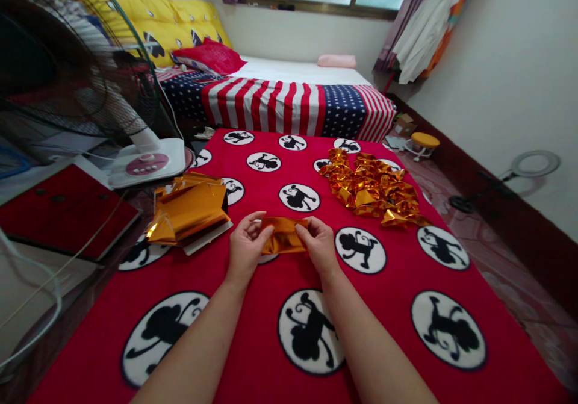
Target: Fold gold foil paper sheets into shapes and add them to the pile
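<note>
Between my two hands stretches a small rectangle of shiny gold foil paper point(284, 235), held just over the red cloth point(253, 344). My left hand point(247, 241) pinches its left end, thumb on top. At the right end, my right hand point(320, 242) grips it the same way, with most fingers hidden underneath. Off to the left lies a stack of flat gold foil sheets point(192, 211) with some white card under it. A heap of folded gold foil pieces point(370, 187) sits on the cloth at the far right.
An electric fan point(144, 157) stands at the left, close to the foil stack, with a dark red panel point(67, 208) nearby. Beyond the cloth is a bed with a striped, starred cover point(284, 106). A yellow stool point(424, 141) and a ring light point(535, 163) are along the right wall.
</note>
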`<state>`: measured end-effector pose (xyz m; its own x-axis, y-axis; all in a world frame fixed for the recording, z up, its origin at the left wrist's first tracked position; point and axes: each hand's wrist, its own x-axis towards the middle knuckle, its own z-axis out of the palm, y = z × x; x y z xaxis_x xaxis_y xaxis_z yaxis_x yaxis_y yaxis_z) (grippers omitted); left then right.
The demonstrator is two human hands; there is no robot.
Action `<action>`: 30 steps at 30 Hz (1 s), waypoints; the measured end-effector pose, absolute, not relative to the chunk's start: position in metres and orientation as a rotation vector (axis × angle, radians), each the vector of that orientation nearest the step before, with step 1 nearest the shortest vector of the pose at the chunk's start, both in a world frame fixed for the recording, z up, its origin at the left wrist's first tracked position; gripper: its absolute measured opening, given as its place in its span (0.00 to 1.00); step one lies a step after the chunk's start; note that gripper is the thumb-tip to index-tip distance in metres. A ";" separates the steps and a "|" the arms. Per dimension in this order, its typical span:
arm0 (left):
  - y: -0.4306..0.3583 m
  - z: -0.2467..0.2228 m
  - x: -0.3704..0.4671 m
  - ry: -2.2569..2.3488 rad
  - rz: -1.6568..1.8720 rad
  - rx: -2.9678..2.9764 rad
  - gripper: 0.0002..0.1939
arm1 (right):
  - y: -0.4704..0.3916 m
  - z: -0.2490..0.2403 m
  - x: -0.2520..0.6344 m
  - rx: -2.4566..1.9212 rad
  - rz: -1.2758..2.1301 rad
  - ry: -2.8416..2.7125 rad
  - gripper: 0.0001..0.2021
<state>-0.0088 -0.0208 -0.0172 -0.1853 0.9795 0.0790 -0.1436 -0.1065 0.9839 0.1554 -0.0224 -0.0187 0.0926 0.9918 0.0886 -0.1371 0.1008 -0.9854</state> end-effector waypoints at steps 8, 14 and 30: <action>-0.020 -0.022 -0.012 1.235 1.322 1.119 0.15 | -0.024 -0.015 0.155 -1.055 1.159 -1.087 0.11; -0.024 -0.014 -0.009 1.272 1.354 1.078 0.13 | -0.024 -0.012 0.155 -1.126 1.090 -1.074 0.16; -0.024 -0.013 -0.009 1.317 1.335 1.112 0.13 | -0.023 -0.015 0.154 -1.079 1.151 -1.047 0.11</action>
<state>-0.0088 -0.0244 -0.0134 -0.1634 0.9866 -0.0043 -0.0180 0.0014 0.9998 0.1540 -0.0231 -0.0146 0.1106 0.9915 0.0683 -0.1611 0.0857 -0.9832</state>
